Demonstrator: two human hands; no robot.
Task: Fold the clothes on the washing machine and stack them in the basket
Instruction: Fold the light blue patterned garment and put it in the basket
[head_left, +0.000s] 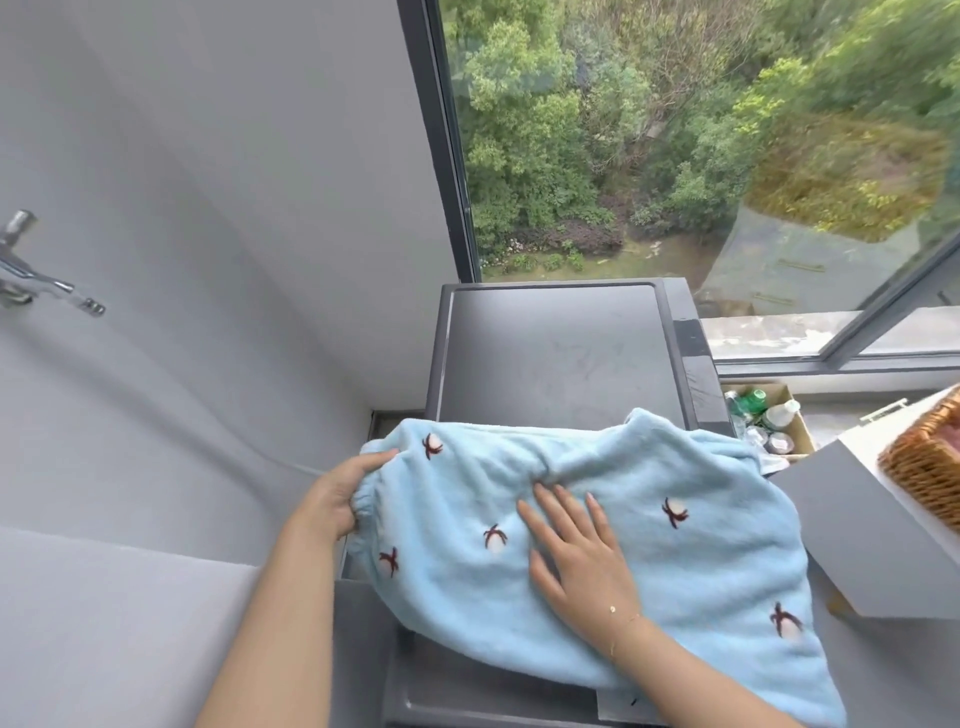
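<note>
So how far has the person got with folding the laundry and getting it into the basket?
Partly through, it seems. The wicker basket at the right edge already shows something reddish inside, perhaps an earlier piece. In hand now is the light blue garment on the washing machine: the left hand grips its edge while the right hand presses it flat. Folding it and stacking it in the basket remain.

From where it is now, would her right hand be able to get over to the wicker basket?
Probably yes. The right hand lies flat on the blue garment, holding nothing, and the wicker basket sits to its right with nothing between.
</note>
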